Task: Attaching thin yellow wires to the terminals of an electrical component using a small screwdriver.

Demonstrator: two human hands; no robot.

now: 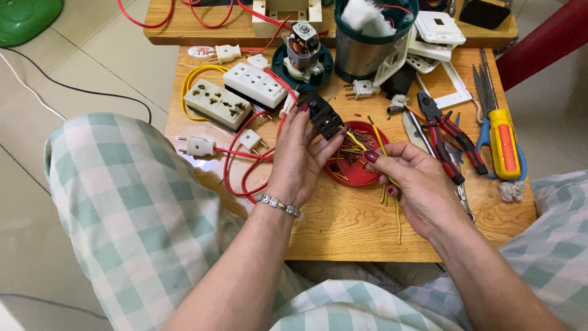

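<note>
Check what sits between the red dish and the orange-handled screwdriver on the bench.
In the head view, red-handled pliers and a metal blade tool lie between the red dish and the screwdriver. The right hand overlaps the dish's near edge.

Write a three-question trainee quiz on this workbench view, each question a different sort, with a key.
1. True or false: the left hand holds a small black switch block above the wooden table.
2. Multiple choice: the red dish under the hands holds (A) cotton wool, (B) short wire offcuts, (C) batteries.
3. Fill in: the right hand pinches thin ____-coloured wires.

Key
1. True; the fingertips grip it.
2. B.
3. Yellow; one end runs toward the black block, and other ends hang below the hand.
</note>
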